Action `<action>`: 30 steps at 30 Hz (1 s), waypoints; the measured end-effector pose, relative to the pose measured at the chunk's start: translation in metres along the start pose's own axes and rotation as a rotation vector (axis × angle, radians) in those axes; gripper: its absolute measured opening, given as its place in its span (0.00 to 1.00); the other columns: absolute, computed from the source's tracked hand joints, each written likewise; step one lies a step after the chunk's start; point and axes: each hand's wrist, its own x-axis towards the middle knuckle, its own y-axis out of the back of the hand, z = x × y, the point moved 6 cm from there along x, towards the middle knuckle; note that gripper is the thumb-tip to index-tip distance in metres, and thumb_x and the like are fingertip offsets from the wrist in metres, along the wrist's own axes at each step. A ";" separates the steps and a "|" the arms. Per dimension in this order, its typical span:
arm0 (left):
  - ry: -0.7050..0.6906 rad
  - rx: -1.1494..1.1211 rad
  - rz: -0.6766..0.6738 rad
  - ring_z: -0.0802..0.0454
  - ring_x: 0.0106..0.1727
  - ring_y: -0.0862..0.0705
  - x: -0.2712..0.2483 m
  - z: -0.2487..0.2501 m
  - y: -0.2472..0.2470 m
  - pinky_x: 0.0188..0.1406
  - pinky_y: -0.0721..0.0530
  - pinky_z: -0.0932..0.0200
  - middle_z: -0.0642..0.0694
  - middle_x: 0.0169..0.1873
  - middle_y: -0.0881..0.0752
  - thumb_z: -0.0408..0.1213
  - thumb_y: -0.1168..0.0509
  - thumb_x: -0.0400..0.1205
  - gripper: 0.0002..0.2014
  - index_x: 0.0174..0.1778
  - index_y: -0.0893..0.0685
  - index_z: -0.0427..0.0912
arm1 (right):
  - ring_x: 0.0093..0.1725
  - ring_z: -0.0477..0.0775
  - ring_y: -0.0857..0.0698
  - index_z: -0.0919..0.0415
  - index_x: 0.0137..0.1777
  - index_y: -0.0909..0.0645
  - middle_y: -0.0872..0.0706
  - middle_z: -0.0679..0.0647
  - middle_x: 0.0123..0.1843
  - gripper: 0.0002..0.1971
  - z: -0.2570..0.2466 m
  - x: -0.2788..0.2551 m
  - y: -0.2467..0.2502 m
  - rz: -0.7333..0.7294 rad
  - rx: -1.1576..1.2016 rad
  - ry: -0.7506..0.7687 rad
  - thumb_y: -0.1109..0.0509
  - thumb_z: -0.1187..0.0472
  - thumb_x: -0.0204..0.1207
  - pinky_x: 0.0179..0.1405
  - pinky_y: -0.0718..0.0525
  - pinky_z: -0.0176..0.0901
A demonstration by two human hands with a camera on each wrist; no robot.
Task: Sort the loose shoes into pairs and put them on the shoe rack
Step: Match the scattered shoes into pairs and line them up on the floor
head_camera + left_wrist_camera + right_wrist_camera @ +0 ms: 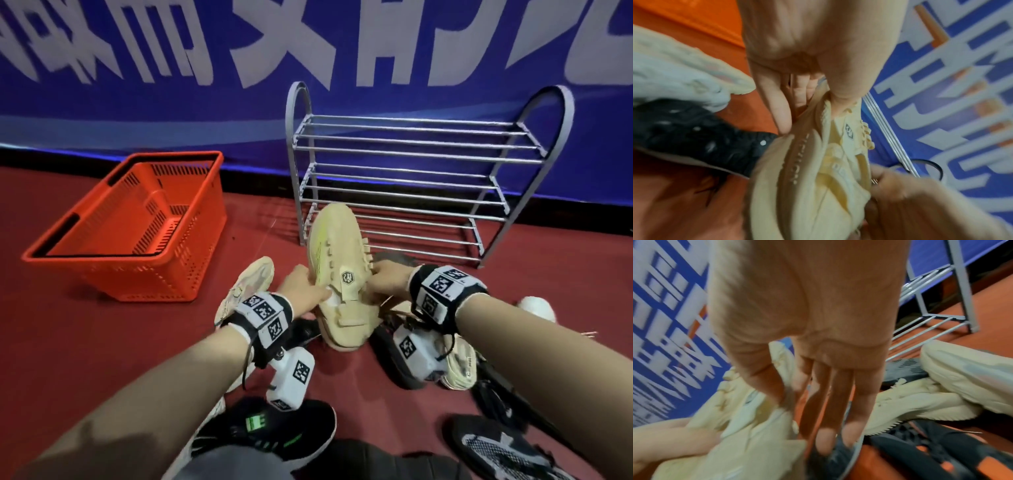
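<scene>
A black shoe with green marks [270, 431] lies nearest on the floor; above the pile, the cream shoe [339, 270] is pinched by the left hand [301, 291] and right hand [387, 281], each grip closed on its collar. This looks like the pairing step: its likely mate [246, 287] lies just left, and the shoe rack [411, 171] beyond holds nothing.

Basket [137, 226] left of shoe rack [411, 171], both against banner [102, 68]; loose shoes [260, 431] on floor [85, 335] before them.
</scene>
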 end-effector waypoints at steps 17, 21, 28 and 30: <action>0.147 -0.203 0.083 0.45 0.54 0.17 0.074 -0.102 -0.032 0.43 0.12 0.48 0.47 0.47 0.20 0.34 0.31 0.79 0.16 0.57 0.31 0.45 | 0.74 0.64 0.27 0.61 0.76 0.35 0.31 0.62 0.76 0.32 0.122 0.153 0.004 0.281 -0.736 -0.105 0.31 0.55 0.73 0.71 0.25 0.57; 0.200 -0.351 0.084 0.45 0.52 0.17 0.067 -0.118 -0.039 0.33 0.17 0.54 0.43 0.51 0.19 0.30 0.33 0.81 0.16 0.61 0.31 0.42 | 0.83 0.66 0.45 0.58 0.84 0.54 0.50 0.62 0.85 0.49 0.139 0.161 -0.009 0.255 -0.823 -0.167 0.26 0.62 0.69 0.79 0.35 0.60; 0.168 -0.315 0.089 0.46 0.54 0.16 0.065 -0.130 -0.038 0.38 0.15 0.53 0.43 0.56 0.17 0.34 0.32 0.81 0.16 0.61 0.30 0.44 | 0.78 0.63 0.38 0.60 0.82 0.49 0.42 0.60 0.80 0.47 0.159 0.162 -0.003 0.386 -0.857 -0.205 0.25 0.57 0.68 0.75 0.30 0.54; 0.150 -0.298 0.074 0.46 0.54 0.15 0.064 -0.128 -0.040 0.38 0.15 0.54 0.44 0.55 0.16 0.35 0.32 0.81 0.18 0.64 0.28 0.43 | 0.76 0.62 0.34 0.59 0.78 0.40 0.35 0.59 0.75 0.40 0.159 0.162 -0.001 0.415 -0.854 -0.191 0.25 0.57 0.68 0.72 0.28 0.53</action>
